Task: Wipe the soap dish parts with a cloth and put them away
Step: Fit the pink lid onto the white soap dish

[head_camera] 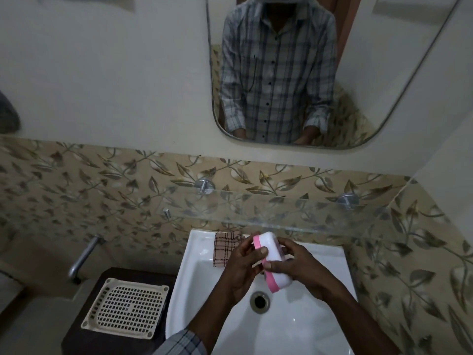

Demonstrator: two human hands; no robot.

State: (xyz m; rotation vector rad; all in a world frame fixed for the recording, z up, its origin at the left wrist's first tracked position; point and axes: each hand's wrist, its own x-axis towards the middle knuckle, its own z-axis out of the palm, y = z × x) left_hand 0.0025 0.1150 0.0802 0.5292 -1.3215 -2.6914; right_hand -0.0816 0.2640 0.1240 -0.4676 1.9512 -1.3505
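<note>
Both hands, left hand (240,267) and right hand (297,265), hold a pink-rimmed white soap dish (268,260) above the sink (194,275); a checked cloth (225,248) lies on its rim.

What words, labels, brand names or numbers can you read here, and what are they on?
No text can be read anywhere in this view.
The soap dish, gripped by the left hand and right hand: no legible print.
The checked cloth, grid tray, mirror: no writing shows.

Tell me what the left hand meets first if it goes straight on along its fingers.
The left hand grips the soap dish, so that comes first; beyond it, probably the front edge of the glass shelf over the sink, though depth is unclear.
</note>
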